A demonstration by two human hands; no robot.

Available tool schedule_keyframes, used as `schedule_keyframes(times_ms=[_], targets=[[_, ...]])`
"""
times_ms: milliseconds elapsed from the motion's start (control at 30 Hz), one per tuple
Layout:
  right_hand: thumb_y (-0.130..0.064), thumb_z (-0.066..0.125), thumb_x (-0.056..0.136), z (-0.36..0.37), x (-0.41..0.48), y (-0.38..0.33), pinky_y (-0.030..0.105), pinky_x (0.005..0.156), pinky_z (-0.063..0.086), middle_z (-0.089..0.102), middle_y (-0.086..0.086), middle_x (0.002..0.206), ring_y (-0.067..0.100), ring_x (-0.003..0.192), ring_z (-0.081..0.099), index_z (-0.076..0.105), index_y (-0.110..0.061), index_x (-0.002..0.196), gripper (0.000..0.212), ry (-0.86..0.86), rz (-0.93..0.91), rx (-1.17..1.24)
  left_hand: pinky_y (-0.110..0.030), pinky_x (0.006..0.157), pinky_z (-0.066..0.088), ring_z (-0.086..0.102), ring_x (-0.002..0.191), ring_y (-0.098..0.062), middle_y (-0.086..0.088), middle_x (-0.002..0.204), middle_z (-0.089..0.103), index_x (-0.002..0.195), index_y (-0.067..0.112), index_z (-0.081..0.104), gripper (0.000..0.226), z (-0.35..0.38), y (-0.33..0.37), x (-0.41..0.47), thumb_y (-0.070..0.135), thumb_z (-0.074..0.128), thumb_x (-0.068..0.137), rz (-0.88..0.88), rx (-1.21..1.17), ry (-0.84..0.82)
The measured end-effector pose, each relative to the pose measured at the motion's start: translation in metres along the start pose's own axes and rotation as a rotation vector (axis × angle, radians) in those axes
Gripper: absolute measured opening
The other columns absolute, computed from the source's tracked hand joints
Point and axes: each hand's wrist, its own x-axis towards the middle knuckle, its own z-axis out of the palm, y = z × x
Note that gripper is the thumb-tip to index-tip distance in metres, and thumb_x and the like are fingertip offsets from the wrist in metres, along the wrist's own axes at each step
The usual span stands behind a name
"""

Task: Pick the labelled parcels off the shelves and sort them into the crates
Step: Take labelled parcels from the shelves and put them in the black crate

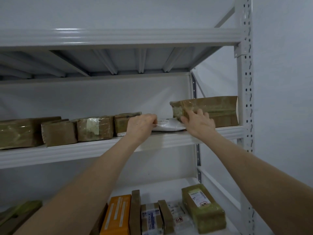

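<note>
A flat white poly-bag parcel [168,125] lies on the middle shelf [84,150] between brown boxes. My left hand [141,126] pinches the bag's left edge. My right hand [198,123] rests with fingers spread on the bag's right end, touching the lower left corner of a large taped brown box [218,110]. Part of the bag is hidden under both hands. No crate is in view.
Several taped brown boxes [94,128] line the middle shelf to the left. The lower shelf holds an orange box [116,216], a green-brown labelled parcel [203,207] and small labelled packets [151,217]. A perforated white upright [245,82] bounds the right side; another shelf [118,37] hangs overhead.
</note>
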Motion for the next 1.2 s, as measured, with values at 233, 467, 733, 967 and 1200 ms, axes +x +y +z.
schedule_keyframes(times_ms=[233,467,733,967,1200], targets=[[-0.067,0.040,0.088,0.002,-0.007,0.003,0.043,0.093,0.046,0.061,0.012,0.118,0.033,0.110,0.056,0.058,-0.014,0.118,0.063,-0.097,0.075,0.175,-0.031,0.078,0.043,0.060,0.098,-0.021,-0.003,0.104,0.067,0.099,0.017,0.070,0.025,-0.003,-0.003,-0.014,0.035,0.055,0.093,-0.189,-0.409,-0.086],[-0.034,0.066,0.084,0.005,-0.018,-0.006,0.032,0.078,0.045,0.066,0.007,0.104,0.029,0.101,0.061,0.067,-0.019,0.108,0.028,-0.112,0.111,0.384,-0.036,0.099,0.038,0.047,0.126,-0.032,-0.012,0.137,0.053,0.136,0.012,0.049,0.046,-0.006,0.004,-0.016,0.039,0.038,0.100,-0.495,-0.423,-0.263],[-0.004,0.067,0.076,0.007,-0.026,-0.002,0.037,0.088,0.051,0.061,0.012,0.115,0.027,0.103,0.058,0.056,-0.005,0.119,0.044,-0.260,0.124,0.419,-0.037,0.088,0.053,0.062,0.098,-0.024,-0.009,0.116,0.064,0.118,0.007,0.058,0.048,-0.014,0.009,-0.023,0.025,0.078,0.078,-0.692,-0.649,-0.160],[-0.033,0.071,0.083,0.007,-0.029,0.001,0.025,0.057,0.041,0.061,0.003,0.082,0.013,0.069,0.055,0.065,-0.002,0.094,0.033,-0.279,0.165,0.711,-0.045,0.088,0.054,0.064,0.099,-0.031,-0.014,0.112,0.065,0.116,0.001,0.058,0.051,-0.022,0.006,-0.037,0.009,0.082,0.072,-0.744,-0.799,-0.281],[-0.017,0.072,0.083,0.018,-0.031,-0.009,0.039,0.081,0.055,0.067,0.014,0.099,0.029,0.091,0.065,0.061,-0.002,0.095,0.023,-0.223,0.251,0.810,-0.032,0.074,0.055,0.066,0.095,-0.026,-0.012,0.110,0.067,0.112,0.001,0.061,0.034,-0.027,0.015,-0.048,0.000,0.071,0.080,-0.757,-0.934,-0.367]])
